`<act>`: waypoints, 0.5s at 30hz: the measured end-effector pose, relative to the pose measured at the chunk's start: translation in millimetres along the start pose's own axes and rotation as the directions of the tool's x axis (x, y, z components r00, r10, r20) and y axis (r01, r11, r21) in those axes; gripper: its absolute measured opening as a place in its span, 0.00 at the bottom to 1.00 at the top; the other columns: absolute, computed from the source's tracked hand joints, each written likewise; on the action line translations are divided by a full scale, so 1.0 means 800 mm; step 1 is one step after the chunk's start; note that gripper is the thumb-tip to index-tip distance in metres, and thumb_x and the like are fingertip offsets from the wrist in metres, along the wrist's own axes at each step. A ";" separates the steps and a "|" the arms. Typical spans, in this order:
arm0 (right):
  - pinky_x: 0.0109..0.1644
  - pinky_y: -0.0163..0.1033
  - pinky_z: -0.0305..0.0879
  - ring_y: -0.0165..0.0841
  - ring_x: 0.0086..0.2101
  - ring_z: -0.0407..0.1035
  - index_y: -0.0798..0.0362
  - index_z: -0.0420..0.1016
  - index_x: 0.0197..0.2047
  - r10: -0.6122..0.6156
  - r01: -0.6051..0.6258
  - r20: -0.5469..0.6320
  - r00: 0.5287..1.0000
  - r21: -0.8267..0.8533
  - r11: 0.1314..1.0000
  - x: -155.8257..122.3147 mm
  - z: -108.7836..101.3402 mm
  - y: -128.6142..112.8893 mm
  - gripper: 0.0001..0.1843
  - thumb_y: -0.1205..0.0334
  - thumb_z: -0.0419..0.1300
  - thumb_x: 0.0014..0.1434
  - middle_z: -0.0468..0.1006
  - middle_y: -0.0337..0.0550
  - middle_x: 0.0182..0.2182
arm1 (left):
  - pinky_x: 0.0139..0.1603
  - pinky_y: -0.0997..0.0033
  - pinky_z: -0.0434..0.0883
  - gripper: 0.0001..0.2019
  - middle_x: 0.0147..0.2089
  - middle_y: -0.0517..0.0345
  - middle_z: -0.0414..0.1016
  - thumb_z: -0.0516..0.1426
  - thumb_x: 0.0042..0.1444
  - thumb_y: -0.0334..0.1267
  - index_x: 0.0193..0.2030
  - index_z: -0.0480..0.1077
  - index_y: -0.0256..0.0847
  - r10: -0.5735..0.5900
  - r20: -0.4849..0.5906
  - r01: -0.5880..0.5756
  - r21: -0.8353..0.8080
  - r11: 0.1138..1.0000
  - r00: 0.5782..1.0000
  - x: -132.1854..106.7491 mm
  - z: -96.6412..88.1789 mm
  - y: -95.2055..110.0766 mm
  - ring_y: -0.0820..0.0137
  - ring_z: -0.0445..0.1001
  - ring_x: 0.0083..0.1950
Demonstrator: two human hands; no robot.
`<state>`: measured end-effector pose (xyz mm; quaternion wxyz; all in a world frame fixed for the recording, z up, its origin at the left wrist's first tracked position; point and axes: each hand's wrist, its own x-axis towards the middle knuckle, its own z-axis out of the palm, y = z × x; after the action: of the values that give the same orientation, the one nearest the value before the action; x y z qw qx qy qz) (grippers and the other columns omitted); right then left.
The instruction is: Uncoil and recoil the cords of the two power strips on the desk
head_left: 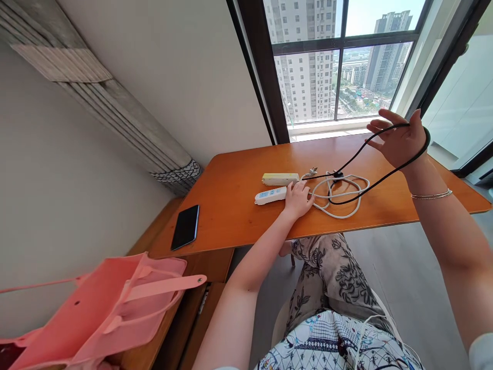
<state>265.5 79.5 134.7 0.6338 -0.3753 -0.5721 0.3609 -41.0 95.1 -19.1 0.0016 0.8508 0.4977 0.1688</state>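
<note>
One loop of black cord (408,162) hangs around the spread-fingered right hand (402,143); the rest lies loose on the wooden table (231,216) amid uncoiled white cord (341,217). The left hand (298,200) covers the blue-socketed power strip's end (283,193); whether gripping, I cannot tell.

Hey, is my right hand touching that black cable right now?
Touching: the head view shows the black cable looped around the right hand, pressed against it near the thumb.
</note>
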 end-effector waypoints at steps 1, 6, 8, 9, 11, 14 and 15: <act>0.46 0.50 0.70 0.44 0.51 0.72 0.44 0.77 0.49 0.020 -0.020 -0.004 1.000 0.005 1.000 -0.006 0.000 -0.003 0.37 0.25 0.43 0.61 0.79 0.49 0.45 | 0.76 0.45 0.49 0.16 0.69 0.44 0.68 0.52 0.65 0.45 0.49 0.76 0.40 0.000 -0.005 0.000 0.014 1.000 1.000 -0.001 -0.001 0.000 0.56 0.62 0.72; 0.28 0.38 0.65 0.34 0.29 0.70 0.48 0.77 0.40 0.140 -0.137 -0.141 0.980 0.030 0.990 -0.023 -0.010 0.011 0.38 0.24 0.44 0.60 0.74 0.43 0.29 | 0.68 0.48 0.60 0.18 0.66 0.42 0.70 0.52 0.65 0.48 0.50 0.77 0.40 -0.108 -0.073 0.110 0.025 0.994 0.991 0.005 -0.008 -0.005 0.51 0.63 0.69; 0.23 0.35 0.60 0.30 0.21 0.63 0.49 0.76 0.39 0.197 -0.191 -0.155 0.968 0.056 0.980 -0.027 -0.014 0.020 0.36 0.25 0.47 0.60 0.67 0.38 0.22 | 0.63 0.49 0.64 0.18 0.63 0.39 0.71 0.54 0.63 0.43 0.54 0.76 0.39 -0.201 -0.065 0.204 0.037 0.978 0.977 0.011 -0.013 -0.007 0.49 0.67 0.64; 0.22 0.35 0.60 0.29 0.20 0.61 0.50 0.75 0.38 0.219 -0.211 -0.148 0.964 0.071 0.975 -0.030 -0.015 0.024 0.33 0.27 0.49 0.60 0.65 0.36 0.20 | 0.62 0.48 0.65 0.17 0.59 0.39 0.73 0.54 0.62 0.40 0.53 0.76 0.38 -0.231 -0.028 0.232 0.041 0.972 0.972 0.015 -0.015 -0.008 0.49 0.69 0.61; 0.23 0.34 0.62 0.28 0.20 0.63 0.50 0.74 0.38 0.243 -0.232 -0.134 0.961 0.095 0.968 -0.034 -0.015 0.029 0.27 0.33 0.56 0.60 0.68 0.35 0.20 | 0.61 0.48 0.65 0.14 0.52 0.42 0.78 0.53 0.60 0.34 0.49 0.77 0.39 -0.245 0.054 0.245 0.011 0.969 0.968 0.022 -0.018 -0.010 0.51 0.73 0.57; 0.29 0.34 0.70 0.30 0.28 0.74 0.49 0.75 0.40 0.238 -0.222 -0.133 0.962 0.120 0.968 -0.041 -0.015 0.035 0.16 0.48 0.67 0.53 0.79 0.39 0.29 | 0.61 0.53 0.66 0.17 0.51 0.46 0.78 0.49 0.60 0.28 0.49 0.76 0.40 -0.239 -0.034 0.231 -0.167 0.959 0.970 0.025 -0.018 -0.014 0.56 0.74 0.56; 0.32 0.35 0.72 0.31 0.32 0.76 0.48 0.75 0.41 0.232 -0.216 -0.127 0.964 0.125 0.968 -0.043 -0.015 0.037 0.16 0.53 0.68 0.50 0.81 0.40 0.34 | 0.62 0.54 0.67 0.20 0.52 0.47 0.78 0.48 0.59 0.27 0.52 0.75 0.40 -0.252 -0.116 0.221 -0.233 0.947 0.961 0.024 -0.016 -0.016 0.58 0.73 0.57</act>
<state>273.9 61.6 92.0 0.6475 -0.4266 -0.4590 0.4338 -47.1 115.9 -3.4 0.0792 0.7650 0.5736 0.2821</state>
